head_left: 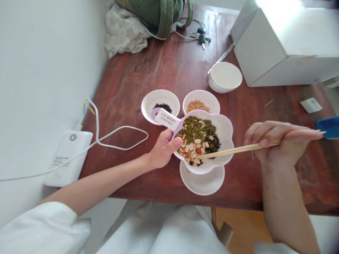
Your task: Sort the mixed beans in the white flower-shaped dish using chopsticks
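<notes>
Past my white sleeve (42, 227), left fingers (175, 143) grip the flower-shaped bowl (225, 128) by its rim; right fingers (265, 135) pinch chopsticks (238, 150), tips among the mixed beans (194, 139).

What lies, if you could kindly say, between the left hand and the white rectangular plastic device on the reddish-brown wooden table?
In the head view, a looped white cable lies on the reddish-brown wooden table between the left hand and the white rectangular plastic device.

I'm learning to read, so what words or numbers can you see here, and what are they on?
White paper label on the lilac handle: printed characters, too blurred to read.
White plastic box: a small printed block, too blurred to read.
White slip on the wooden table: tiny print, too small to read.
</notes>
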Motion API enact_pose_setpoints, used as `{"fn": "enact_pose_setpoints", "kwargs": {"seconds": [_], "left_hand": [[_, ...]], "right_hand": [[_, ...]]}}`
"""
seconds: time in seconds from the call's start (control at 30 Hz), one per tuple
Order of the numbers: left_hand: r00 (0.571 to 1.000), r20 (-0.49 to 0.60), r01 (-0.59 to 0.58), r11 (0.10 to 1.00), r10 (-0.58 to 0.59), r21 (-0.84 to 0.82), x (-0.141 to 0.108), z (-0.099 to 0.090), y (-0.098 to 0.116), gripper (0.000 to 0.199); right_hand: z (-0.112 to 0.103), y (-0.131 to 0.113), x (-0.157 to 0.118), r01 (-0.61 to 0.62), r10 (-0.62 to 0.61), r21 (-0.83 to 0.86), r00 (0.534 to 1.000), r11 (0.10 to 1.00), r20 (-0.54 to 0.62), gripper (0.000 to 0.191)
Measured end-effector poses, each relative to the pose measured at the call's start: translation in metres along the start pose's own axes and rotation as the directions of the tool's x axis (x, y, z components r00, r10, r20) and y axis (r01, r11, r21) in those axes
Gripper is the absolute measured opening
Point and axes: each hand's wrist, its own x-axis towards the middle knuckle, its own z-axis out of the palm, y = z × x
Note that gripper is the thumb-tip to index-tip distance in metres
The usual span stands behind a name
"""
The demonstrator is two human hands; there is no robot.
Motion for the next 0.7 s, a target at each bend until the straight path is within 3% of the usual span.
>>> {"fn": "enact_pose_setpoints", "kwargs": {"seconds": [0.17,0.7], "left_hand": [[1.000,0.008,-0.004,1.000,0.004,-0.009,0.001,0.002,0.003,0.072],[0.999,0.020,-0.024,0.999,0.025,-0.023,0.002,0.001,0.002,0.071]], "right_hand": [[0.004,0.001,-0.004,-0.016,0.017,-0.012,0.996,1.000,0.084,0.075],[0.000,0.017,-0.008,-0.133,0.123,0.074,0.985,0.988,0.120,0.072]]}}
